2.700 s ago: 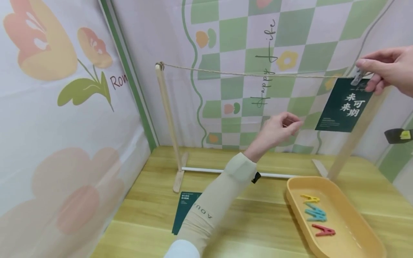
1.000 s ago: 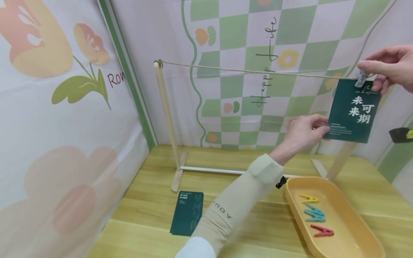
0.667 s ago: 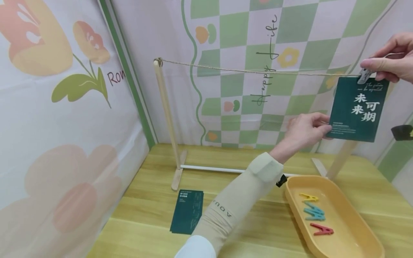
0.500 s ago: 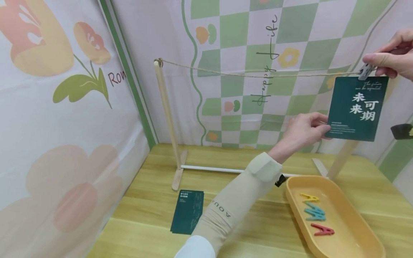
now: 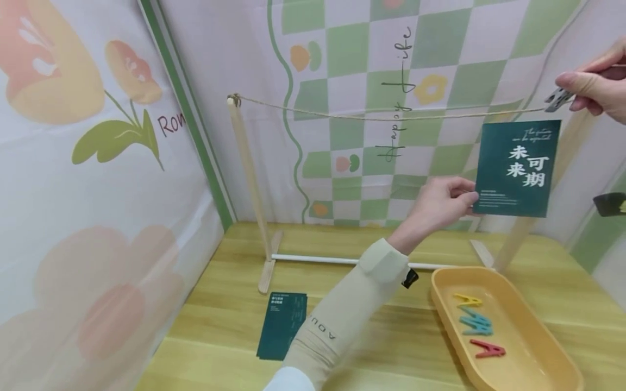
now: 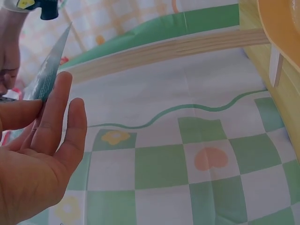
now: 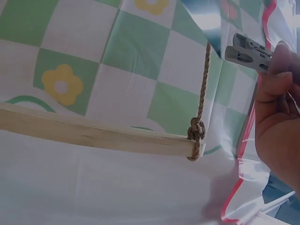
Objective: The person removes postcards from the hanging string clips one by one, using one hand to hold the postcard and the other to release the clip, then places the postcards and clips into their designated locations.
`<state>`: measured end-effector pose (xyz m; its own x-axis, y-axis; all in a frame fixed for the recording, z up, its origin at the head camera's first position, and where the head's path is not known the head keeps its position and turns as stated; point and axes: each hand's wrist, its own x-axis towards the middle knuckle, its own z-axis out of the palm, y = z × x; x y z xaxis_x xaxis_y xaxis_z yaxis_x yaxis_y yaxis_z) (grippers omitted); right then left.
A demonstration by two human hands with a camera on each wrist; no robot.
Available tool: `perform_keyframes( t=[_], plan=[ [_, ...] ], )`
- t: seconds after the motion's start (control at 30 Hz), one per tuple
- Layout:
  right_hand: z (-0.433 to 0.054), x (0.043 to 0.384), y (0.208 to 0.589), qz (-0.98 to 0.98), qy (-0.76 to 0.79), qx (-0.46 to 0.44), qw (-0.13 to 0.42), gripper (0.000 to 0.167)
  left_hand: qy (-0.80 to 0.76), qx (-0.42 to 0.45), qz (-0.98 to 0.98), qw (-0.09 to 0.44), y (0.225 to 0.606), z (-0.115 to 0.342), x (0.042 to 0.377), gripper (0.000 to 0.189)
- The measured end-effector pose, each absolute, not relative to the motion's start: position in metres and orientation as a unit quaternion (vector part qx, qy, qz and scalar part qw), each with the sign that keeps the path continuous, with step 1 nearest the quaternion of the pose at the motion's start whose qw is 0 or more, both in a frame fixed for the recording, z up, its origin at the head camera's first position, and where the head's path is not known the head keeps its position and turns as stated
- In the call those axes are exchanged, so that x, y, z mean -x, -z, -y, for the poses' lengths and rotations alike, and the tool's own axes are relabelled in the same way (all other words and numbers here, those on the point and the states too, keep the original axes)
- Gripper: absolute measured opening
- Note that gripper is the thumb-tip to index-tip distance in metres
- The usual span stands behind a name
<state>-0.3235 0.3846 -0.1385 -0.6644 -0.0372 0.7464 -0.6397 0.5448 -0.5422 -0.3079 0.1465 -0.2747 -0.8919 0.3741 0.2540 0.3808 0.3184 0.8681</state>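
My left hand (image 5: 442, 200) pinches a dark green card (image 5: 515, 168) with white characters by its lower left edge, thumb in front. The card is upright, its top edge just under the twine (image 5: 430, 116). Up at the right, my right hand (image 5: 599, 84) pinches a grey clothespin (image 5: 559, 100) by its handles. In the right wrist view the clothespin (image 7: 248, 51) points toward the card's corner, with a gap between them. The left wrist view shows the card (image 6: 49, 70) nearly edge-on between thumb and fingers.
The twine runs between two wooden posts, the left post (image 5: 248, 179) joined to the right by a white rod (image 5: 313, 259). A yellow tray (image 5: 533, 326) holds several clothespins, one of them red (image 5: 487, 348). More green cards (image 5: 281, 326) lie stacked on the table (image 5: 210, 326).
The clothespin has come off the card's top edge and moved up with my right hand. My left hand, which took the card's lower edge earlier, has drawn it left and away from the clothespin.
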Motion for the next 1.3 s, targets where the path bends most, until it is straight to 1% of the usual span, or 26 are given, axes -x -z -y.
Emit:
perform_keyframes(
  t=[0.03,0.17,0.33,0.57,0.67,0.77,0.93,1.2,1.3],
  plan=[
    [-0.382,0.321,0.139,0.808,-0.421,-0.212,0.353,0.031,0.538,0.235,0.809,0.003,0.276,-0.143,0.308,0.013],
    [-0.378,0.314,0.141,0.816,-0.405,-0.214,0.353,0.033,0.542,0.242,0.805,-0.002,0.28,-0.13,0.308,0.013],
    [-0.37,0.303,0.147,0.826,-0.405,-0.181,0.348,0.028,0.553,0.239,0.798,-0.02,0.285,-0.117,0.307,0.013],
    [-0.358,0.285,0.154,0.832,-0.405,-0.16,0.344,0.029,0.581,0.257,0.772,-0.03,0.292,-0.101,0.306,0.013],
    [-0.356,0.28,0.159,0.834,-0.398,-0.169,0.342,0.031,0.578,0.263,0.772,-0.024,0.295,-0.094,0.307,0.013],
    [-0.355,0.275,0.167,0.846,-0.395,-0.171,0.315,0.032,0.57,0.265,0.778,-0.013,0.3,-0.088,0.308,0.014],
    [-0.35,0.267,0.181,0.882,-0.353,-0.141,0.278,0.032,0.565,0.272,0.779,-0.008,0.306,-0.075,0.31,0.016],
    [-0.35,0.257,0.199,0.882,-0.346,-0.159,0.279,0.036,0.545,0.308,0.779,0.0,0.31,-0.046,0.307,0.018],
    [-0.349,0.251,0.205,0.897,-0.316,-0.15,0.271,0.032,0.548,0.326,0.77,0.004,0.311,-0.036,0.306,0.017]
  ],
)
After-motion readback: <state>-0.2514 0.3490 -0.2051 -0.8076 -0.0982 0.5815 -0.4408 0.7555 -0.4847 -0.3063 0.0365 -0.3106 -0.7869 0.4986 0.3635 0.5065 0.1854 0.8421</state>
